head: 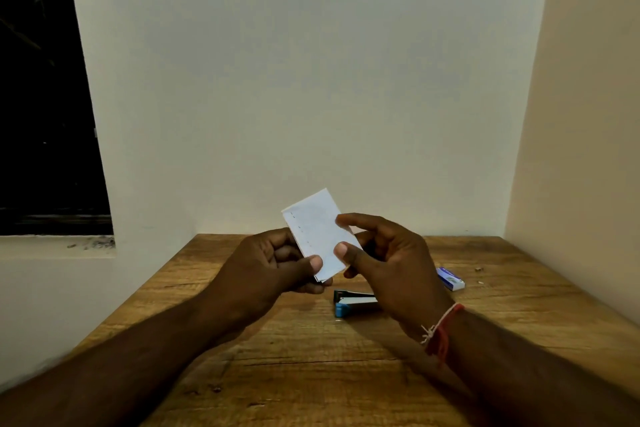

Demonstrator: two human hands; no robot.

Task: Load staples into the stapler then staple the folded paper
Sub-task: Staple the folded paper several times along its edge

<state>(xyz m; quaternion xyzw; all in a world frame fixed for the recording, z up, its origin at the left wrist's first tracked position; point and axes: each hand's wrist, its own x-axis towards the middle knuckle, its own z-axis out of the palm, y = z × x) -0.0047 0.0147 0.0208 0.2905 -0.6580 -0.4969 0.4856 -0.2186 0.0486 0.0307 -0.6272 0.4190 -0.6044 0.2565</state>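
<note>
- You are wearing a red and white thread band (440,334) on your right wrist, nearest the camera.
- Your left hand (273,263) is pinching the folded paper (317,229) at its lower left edge, thumb in front.
- Your right hand (391,270) is pinching its right edge between thumb and forefinger, holding it tilted above the tabletop (294,374).
- The blue stapler (353,303) is lying on the tabletop just under your right hand.
- The staple box (450,278) is lying farther right, apart from the stapler.

Bare forearms (156,343), red thread band (442,331) with white knotted string, right wrist
</note>
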